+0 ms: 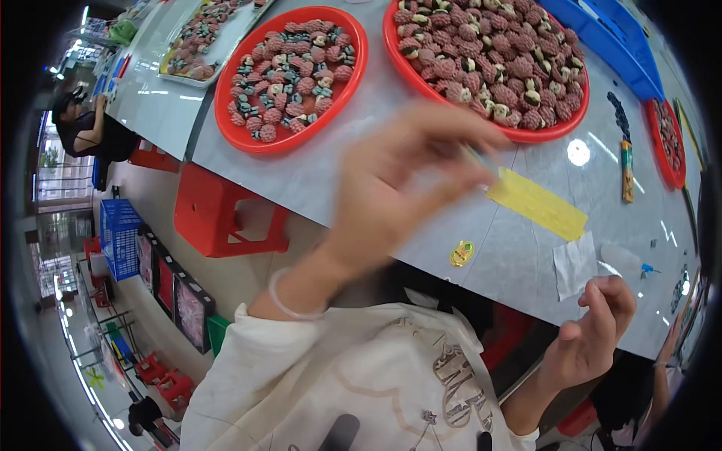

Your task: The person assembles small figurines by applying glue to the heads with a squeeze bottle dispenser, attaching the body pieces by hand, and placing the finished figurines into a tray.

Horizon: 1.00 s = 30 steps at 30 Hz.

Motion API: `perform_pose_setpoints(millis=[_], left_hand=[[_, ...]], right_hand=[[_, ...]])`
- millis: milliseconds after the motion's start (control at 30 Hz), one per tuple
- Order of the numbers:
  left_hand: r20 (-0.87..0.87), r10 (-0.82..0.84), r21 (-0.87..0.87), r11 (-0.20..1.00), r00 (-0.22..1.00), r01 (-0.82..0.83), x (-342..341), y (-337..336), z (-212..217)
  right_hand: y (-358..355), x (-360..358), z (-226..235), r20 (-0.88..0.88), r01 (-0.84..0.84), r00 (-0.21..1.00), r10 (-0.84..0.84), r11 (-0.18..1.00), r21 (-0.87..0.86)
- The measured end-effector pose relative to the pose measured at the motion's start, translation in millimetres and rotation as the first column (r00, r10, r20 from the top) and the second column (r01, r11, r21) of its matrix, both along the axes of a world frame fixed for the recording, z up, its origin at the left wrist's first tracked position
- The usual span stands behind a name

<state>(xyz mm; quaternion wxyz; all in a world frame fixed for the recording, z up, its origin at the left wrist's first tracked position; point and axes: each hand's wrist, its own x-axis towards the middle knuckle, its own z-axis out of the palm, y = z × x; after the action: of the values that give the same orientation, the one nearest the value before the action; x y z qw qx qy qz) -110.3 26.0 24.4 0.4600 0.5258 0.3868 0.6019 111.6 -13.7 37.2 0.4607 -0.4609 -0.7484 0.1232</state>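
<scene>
My left hand (pixel 383 188), blurred by motion, is raised over the table between two red trays. Its thumb and fingers pinch a small blue-grey piece (pixel 479 156) whose kind I cannot make out. My right hand (pixel 594 331) hovers at the table's near edge, fingers loosely curled and apart from the thumb, nothing seen in it. Many pinkish, bumpy little figures with cream or grey parts fill the large red tray (pixel 519 135) and the smaller red tray (pixel 229 139). Close to my left fingertips lies a yellow strip (pixel 538 204).
White paper (pixel 574 264) and a clear bottle with a blue tip (pixel 623 261) lie at right. Farther off are a green-orange stick (pixel 626 173), dark small pieces (pixel 618 114) and a blue bin (pixel 632 64). A gold sticker (pixel 462 253) lies nearer; a red stool (pixel 218 218) stands left.
</scene>
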Motion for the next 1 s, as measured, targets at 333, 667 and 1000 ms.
perform_pose_setpoints(millis=[333,667,1000], left_hand=[[-0.935,0.346,0.315,0.91,0.075,-0.271,-174,41,-10],[-0.964,0.257,0.215,0.907,0.073,-0.362,-158,34,-7],[-0.98,0.189,0.201,0.906,-0.069,-0.373,-158,38,-7]], right_hand=[[6,10,-9,-0.174,-0.058,0.985,0.012,0.963,-0.265],[5,13,-12,-0.152,-0.012,0.987,-0.055,0.915,-0.404],[7,12,-9,-0.137,-0.056,0.991,0.005,0.929,-0.366]])
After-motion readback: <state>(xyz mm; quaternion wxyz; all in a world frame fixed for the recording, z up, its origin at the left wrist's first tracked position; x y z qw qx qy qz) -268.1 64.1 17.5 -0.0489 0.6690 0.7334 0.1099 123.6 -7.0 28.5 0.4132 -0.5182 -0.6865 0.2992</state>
